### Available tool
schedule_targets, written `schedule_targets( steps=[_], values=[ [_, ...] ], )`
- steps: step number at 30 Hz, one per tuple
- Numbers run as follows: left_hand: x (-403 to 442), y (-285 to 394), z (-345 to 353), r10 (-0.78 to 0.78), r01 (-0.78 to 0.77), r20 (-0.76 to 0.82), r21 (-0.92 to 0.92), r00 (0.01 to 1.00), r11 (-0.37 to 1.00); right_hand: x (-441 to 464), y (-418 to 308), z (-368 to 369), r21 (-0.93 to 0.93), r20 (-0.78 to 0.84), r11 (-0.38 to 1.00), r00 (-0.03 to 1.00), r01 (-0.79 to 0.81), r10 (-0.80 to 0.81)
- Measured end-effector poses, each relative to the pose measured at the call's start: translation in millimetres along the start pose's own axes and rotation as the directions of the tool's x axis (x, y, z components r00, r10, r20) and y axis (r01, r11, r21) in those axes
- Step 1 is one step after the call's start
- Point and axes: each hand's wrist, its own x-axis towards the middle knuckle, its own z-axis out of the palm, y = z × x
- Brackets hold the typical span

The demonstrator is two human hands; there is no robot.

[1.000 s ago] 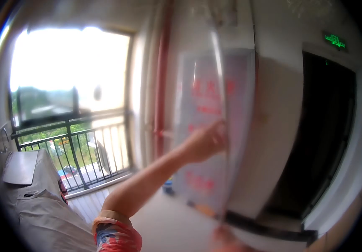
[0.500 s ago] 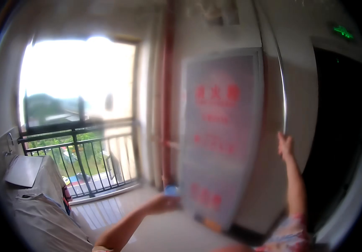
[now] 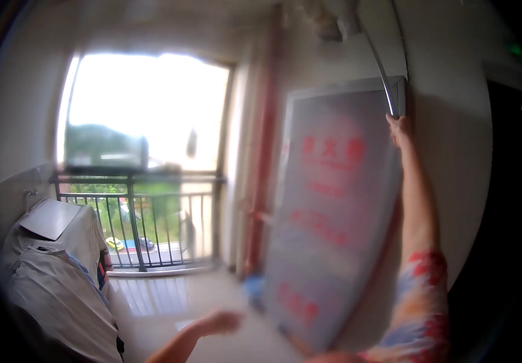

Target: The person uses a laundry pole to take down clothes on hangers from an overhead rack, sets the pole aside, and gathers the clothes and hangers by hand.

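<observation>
My right hand (image 3: pixel 399 128) is raised in front of the cabinet's upper right corner, its fingers wrapped round a thin shiny metal pole (image 3: pixel 380 65). The pole slants up and left toward a blurred pale object (image 3: pixel 335 21) at the top of the view; I cannot tell whether the two are joined. Low in the middle, my left hand (image 3: pixel 221 322) hangs over the tiled floor, smeared by motion, so its fingers are not clear. A grey cabinet door (image 3: pixel 333 254) with red characters leans across the view between the hands.
A railing (image 3: pixel 131 221) guards the bright window on the left. Pale cloth (image 3: pixel 61 290) covers a bulky thing with a flat panel (image 3: pixel 51 218) on top. A red pipe (image 3: pixel 264 151) runs up the wall, with a blue object (image 3: pixel 253 285) near its foot. A dark doorway (image 3: pixel 497 212) stands right.
My right hand has risen with the pole, whose upper part now tilts left. My left hand has moved down and slightly left. The view has shifted, moving the window and cabinet rightward.
</observation>
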Motion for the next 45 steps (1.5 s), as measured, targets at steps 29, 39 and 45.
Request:
schedule_targets(
  steps=[29,39,45],
  values=[
    [-96.8,-83.6,-23.7,-0.045,0.024,-0.181,-0.116,0.983,0.993,-115.5,-83.0,89.8,0.318,0.357,0.945,0.933,-0.071,-0.050],
    [-111.2,-95.9,-22.6,-0.065,0.037,-0.199,-0.139,0.978,0.990,-103.7,-89.8,116.6,0.503,0.546,0.804,0.837,-0.317,-0.011],
    [-113.3,-111.9,-21.1,-0.101,0.060,-0.208,-0.195,0.973,0.979,-84.8,-112.6,139.8,0.502,0.632,0.779,0.774,-0.377,-0.033]
  ],
)
